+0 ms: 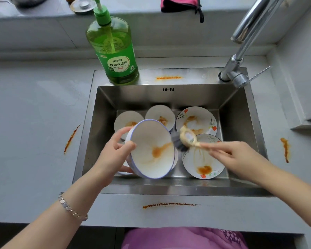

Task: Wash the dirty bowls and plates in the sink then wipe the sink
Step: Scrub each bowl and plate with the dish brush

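Observation:
My left hand (113, 153) grips a white bowl with a blue rim (151, 159), tilted over the steel sink (104, 105), with orange sauce smeared inside. My right hand (230, 155) pinches the handle of a cream dish brush (185, 139); its dark bristles touch the bowl's right rim. On the sink floor lie two small white bowls (160, 114) with sauce stains and two flower-patterned plates (199, 119), also stained. Part of another dish shows under the held bowl.
A green pump bottle of dish soap (115, 56) stands on the sink's back ledge. The chrome tap (241, 56) rises at the back right. Orange sauce streaks mark the counter left (71, 139), right (285, 150), front (169, 205) and back ledge. A pink cloth (180, 4) lies on the windowsill.

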`<state>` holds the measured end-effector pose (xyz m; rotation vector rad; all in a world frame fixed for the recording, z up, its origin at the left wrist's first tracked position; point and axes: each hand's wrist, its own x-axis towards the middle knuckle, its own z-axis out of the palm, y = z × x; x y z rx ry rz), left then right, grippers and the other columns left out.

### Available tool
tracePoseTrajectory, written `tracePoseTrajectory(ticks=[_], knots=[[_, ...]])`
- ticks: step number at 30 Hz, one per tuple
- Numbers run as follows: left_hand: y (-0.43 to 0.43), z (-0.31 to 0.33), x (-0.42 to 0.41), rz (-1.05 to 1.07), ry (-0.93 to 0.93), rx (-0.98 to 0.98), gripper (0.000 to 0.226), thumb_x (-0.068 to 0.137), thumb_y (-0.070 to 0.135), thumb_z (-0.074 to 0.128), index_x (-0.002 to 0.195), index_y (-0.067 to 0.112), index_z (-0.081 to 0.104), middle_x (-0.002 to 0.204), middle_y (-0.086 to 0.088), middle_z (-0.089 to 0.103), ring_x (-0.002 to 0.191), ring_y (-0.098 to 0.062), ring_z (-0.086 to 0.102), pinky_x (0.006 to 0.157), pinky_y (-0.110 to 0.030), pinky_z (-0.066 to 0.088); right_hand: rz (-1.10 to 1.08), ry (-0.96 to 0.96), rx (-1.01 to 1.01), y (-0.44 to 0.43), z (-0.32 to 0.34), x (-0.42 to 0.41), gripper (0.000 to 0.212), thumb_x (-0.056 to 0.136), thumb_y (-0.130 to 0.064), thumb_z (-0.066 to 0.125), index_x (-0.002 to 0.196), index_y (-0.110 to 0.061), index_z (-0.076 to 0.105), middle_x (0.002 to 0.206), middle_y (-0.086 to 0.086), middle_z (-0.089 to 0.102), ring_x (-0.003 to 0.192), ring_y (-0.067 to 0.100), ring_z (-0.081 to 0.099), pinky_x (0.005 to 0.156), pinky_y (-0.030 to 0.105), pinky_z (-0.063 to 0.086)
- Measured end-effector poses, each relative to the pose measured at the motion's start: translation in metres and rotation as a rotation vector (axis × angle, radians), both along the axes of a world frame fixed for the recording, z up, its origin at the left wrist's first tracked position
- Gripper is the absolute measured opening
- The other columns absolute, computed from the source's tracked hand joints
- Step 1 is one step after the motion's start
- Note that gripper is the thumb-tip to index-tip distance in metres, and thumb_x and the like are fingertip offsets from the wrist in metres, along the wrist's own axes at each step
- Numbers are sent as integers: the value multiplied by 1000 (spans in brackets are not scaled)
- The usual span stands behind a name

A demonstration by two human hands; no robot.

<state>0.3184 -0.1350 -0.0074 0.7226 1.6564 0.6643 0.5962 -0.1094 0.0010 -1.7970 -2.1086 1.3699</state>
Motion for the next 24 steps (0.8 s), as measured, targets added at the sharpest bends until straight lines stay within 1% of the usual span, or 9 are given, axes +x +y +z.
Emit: tracePoseTrajectory(ticks=[2,4,6,8,11,14,19,21,24], knots=[[2,1,-3,-32,-21,-10,37,92,12,46,113,42,47,101,-5,57,87,-23,60,56,-36,59,-287,200,-23,-1,-6,-1,29,92,-25,53,116,-40,59,66,-23,61,60,-8,53,58,6,42],[3,3,-2,-91,-36,-42,37,83,21,55,115,38,48,105,-5,56,86,-25,60,55,-36,58,-422,292,-51,-4,-13,-10,32,91,-22,56,119,-37,56,69,-6,65,47,-6,50,47,5,38],[6,4,3,-166,-55,-83,44,69,30,54,112,38,50,107,-5,57,89,-30,61,56,-38,57,-519,414,-175,-6,-17,-25,35,87,-22,62,114,-42,54,80,10,70,34,2,40,38,10,29],[14,6,9,-243,-69,-102,41,70,32,54,111,37,51,108,-6,58,93,-33,62,58,-40,56,-554,513,-293,-5,-20,-36,37,83,-23,66,105,-50,55,77,17,66,38,6,26,39,19,22],[31,10,11,-315,-66,-110,43,68,38,52,111,32,55,107,-5,60,88,-30,64,54,-38,55,-533,490,-305,-2,-24,-38,46,84,-14,66,110,-51,54,53,1,44,43,9,25,42,25,23],[47,14,11,-327,-60,-97,39,65,40,52,103,34,60,101,0,61,81,-25,64,51,-37,54,-570,524,-298,-1,-22,-37,49,84,-8,65,104,-51,53,41,-12,42,40,8,26,40,23,23],[56,14,16,-279,-53,-40,17,83,44,59,98,35,59,102,1,63,86,-21,65,58,-33,55,-717,545,-245,3,-22,-40,58,80,0,65,117,-43,55,56,-2,52,39,7,25,36,20,23],[50,9,22,-209,-62,41,25,82,41,64,103,30,53,100,0,63,80,-12,63,58,-24,53,-791,532,-221,2,-24,-41,59,79,2,64,121,-38,56,69,4,57,40,8,26,37,20,25],[25,-12,37,-16,-117,189,45,76,17,75,108,25,44,113,-6,61,88,-8,62,66,-15,50,-886,553,-195,-1,-25,-45,61,78,4,64,125,-33,55,65,-6,57,34,4,26,34,18,27]])
